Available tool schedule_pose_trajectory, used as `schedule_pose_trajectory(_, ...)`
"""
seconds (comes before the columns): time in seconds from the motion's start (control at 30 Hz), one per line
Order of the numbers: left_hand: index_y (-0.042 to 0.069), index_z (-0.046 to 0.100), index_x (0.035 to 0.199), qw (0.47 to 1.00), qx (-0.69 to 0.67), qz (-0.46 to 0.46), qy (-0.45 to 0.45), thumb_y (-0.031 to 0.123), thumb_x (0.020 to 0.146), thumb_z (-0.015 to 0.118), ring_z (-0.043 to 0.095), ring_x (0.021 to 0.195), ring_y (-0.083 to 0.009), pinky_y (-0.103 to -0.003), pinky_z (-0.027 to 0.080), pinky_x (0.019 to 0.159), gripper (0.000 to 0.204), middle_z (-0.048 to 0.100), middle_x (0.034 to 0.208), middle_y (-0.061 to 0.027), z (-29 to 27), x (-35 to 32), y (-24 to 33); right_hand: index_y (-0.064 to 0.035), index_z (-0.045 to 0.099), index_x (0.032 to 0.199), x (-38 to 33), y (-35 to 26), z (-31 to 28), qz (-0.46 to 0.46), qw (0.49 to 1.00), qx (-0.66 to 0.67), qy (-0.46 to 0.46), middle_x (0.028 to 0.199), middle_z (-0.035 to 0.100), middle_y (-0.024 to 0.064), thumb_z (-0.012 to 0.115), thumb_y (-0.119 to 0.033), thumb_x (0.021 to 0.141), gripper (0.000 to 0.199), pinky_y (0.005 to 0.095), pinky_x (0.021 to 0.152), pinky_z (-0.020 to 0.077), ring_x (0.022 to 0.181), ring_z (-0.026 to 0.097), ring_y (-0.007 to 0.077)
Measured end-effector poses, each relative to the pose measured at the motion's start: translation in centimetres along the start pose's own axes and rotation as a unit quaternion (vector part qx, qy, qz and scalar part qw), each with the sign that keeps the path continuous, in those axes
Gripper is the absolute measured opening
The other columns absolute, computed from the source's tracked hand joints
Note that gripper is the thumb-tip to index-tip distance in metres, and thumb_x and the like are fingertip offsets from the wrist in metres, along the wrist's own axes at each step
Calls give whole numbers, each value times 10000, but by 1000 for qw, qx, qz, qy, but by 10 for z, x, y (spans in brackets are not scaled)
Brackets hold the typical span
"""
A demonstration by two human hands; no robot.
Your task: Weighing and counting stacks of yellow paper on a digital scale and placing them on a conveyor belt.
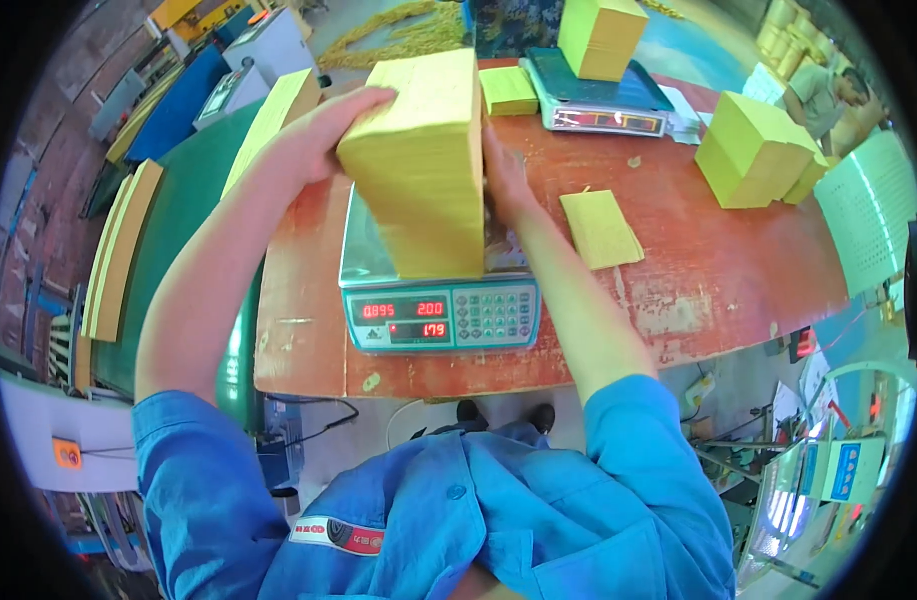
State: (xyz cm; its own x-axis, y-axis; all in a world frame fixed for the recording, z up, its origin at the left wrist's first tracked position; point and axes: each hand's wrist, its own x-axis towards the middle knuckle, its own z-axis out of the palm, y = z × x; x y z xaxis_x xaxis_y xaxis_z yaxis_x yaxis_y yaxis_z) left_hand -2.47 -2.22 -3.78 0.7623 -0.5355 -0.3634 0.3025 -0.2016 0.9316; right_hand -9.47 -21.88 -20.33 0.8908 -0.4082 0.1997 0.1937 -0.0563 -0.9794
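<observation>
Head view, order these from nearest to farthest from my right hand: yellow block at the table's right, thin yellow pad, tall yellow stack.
1. Tall yellow stack, against the right hand.
2. Thin yellow pad, right of that hand, on the red table.
3. Yellow block, farther right on the table.

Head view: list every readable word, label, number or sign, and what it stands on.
Nothing is quoted; locations only.
Front scale: lit red digits, legible; key markings too small.
Rear scale: red display, unreadable.
Blue shirt: printed patch, partly blurred.
Blue sign, lower right: too small to read.
</observation>
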Motion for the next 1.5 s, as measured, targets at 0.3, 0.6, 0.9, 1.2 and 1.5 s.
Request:
schedule_pose_trajectory(0.3, 32, 549, 1274, 994, 11, -66, -84, 360, 908, 616, 678, 976, -201, -349, 535, 887, 496, 674, 1140, -108, -30, -37, -24, 10, 600, 1085, -140, -6, -26, -95, 982, -91, 139, 987, 648, 172, 509, -218, 980, 267, 369, 797, 499, 913, 638, 273)
schedule_pose_trajectory(0.6, 54, 472, 1355, 990, -27, -51, -131, 422, 940, 547, 637, 1070, -234, -401, 516, 919, 559, 610, 1249, -121, -18, -25, -41, -57, 553, 1294, -194, 14, -16, 276, 849, 434, -121, 1184, 644, 60, 501, -422, 992, 476, 343, 894, 508, 1044, 620, 173)
schedule_pose_trajectory(0.9, 66, 384, 1426, 988, -110, 39, -101, 420, 974, 444, 564, 1188, -269, -433, 483, 983, 577, 530, 1338, -135, 119, -51, -78, -16, 547, 1290, -200, 6, -168, 169, 929, 326, -44, 1151, 622, 53, 587, -470, 933, 579, 294, 887, 464, 1076, 559, 144)
schedule_pose_trajectory(1.2, 112, 398, 1429, 979, -194, 4, -69, 505, 928, 507, 535, 1219, -327, -502, 472, 972, 646, 518, 1362, -127, 331, 59, -100, -18, 541, 1292, -119, 27, -414, 251, 940, 224, -55, 1187, 625, 87, 590, -435, 937, 549, 355, 879, 496, 1083, 585, 181)
schedule_pose_trajectory(1.5, 167, 434, 1427, 961, -191, -97, -173, 657, 824, 547, 442, 1284, -432, -722, 316, 979, 785, 458, 1437, -144, 471, 212, -65, -15, 586, 1179, -23, 101, -519, 175, 966, 124, 146, 1055, 658, 95, 542, -417, 964, 458, 300, 823, 477, 949, 605, 163)
